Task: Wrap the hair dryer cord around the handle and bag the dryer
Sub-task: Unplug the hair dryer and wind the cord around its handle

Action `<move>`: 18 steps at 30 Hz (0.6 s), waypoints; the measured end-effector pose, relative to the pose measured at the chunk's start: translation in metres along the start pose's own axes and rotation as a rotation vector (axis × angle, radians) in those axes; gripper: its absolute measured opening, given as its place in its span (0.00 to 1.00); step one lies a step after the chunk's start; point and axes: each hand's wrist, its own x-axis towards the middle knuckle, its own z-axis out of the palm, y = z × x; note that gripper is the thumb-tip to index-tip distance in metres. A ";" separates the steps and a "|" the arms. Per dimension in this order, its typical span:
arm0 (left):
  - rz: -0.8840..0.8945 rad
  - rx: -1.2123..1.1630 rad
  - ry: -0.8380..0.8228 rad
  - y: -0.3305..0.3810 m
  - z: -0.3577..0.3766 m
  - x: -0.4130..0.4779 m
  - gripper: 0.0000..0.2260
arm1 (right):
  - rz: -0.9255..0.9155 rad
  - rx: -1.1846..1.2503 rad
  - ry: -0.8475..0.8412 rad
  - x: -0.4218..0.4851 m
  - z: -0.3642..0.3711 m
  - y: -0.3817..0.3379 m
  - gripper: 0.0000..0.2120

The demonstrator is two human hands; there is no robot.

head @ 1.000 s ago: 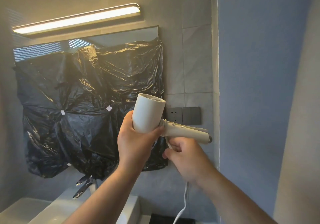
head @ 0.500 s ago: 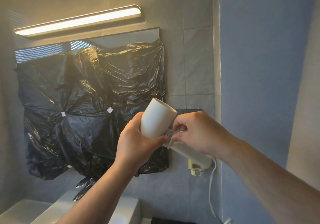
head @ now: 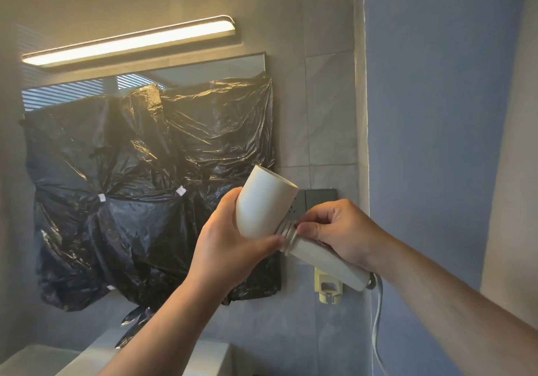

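Before black plastic with unreadable tags, left hand grips the hair dryer, right hand pinches its wrapped cord.

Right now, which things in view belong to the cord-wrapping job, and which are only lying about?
Job: hair dryer, gripped by the left hand; cord, pinched by the right hand, a few turns on the handle.
Lying about: black plastic over the mirror, light bar, wall socket, yellow holder.

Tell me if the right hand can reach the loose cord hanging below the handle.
Probably yes: the right hand is at the handle, and the cord hangs free just below, nothing between.
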 end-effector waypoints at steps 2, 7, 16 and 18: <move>0.040 0.118 -0.015 0.004 -0.001 0.000 0.45 | -0.004 0.016 0.034 0.001 -0.002 -0.003 0.05; 0.080 0.256 -0.009 0.014 -0.001 -0.001 0.45 | -0.027 0.045 0.054 0.001 -0.003 -0.008 0.07; 0.017 -0.096 -0.146 0.009 -0.016 0.006 0.40 | -0.056 0.047 -0.120 0.002 -0.015 -0.019 0.08; 0.046 -0.195 -0.190 0.011 -0.022 0.009 0.40 | -0.088 0.057 -0.201 0.002 -0.019 -0.024 0.06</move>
